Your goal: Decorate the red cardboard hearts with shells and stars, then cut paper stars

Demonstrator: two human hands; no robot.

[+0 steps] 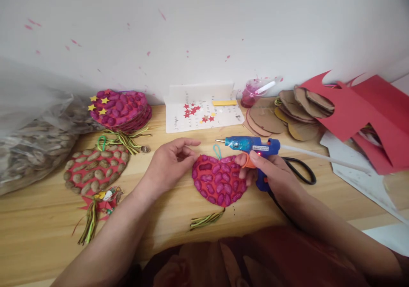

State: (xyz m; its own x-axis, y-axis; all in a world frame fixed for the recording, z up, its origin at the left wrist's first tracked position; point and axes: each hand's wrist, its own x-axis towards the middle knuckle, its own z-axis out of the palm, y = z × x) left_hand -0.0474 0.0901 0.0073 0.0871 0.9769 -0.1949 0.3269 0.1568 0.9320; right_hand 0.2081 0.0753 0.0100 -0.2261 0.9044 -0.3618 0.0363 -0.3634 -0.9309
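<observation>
My right hand (275, 174) is wrapped round the grip of a blue hot glue gun (238, 143), a finger at its orange trigger. Its metal nozzle points left, a red light shines on the body, and a long white glue stick (319, 154) sticks out of the back. Below the nozzle lies a red fan-shaped ornament (220, 180) covered in magenta-painted peanuts, with a green loop on top and a yellow-black tassel (207, 219). My left hand (172, 163) is at the ornament's upper left edge, index finger stretched out and thumb apart from it; nothing shows between them.
Paper stars (191, 110) lie on a white sheet (174, 118) at the back, beside a cup of magenta paint (251, 93). Finished-looking peanut ornaments (123, 110), an unpainted one (96, 167) and a peanut bag (38, 146) sit left. Cardboard pieces (268, 116) and red paper (345, 116) lie right.
</observation>
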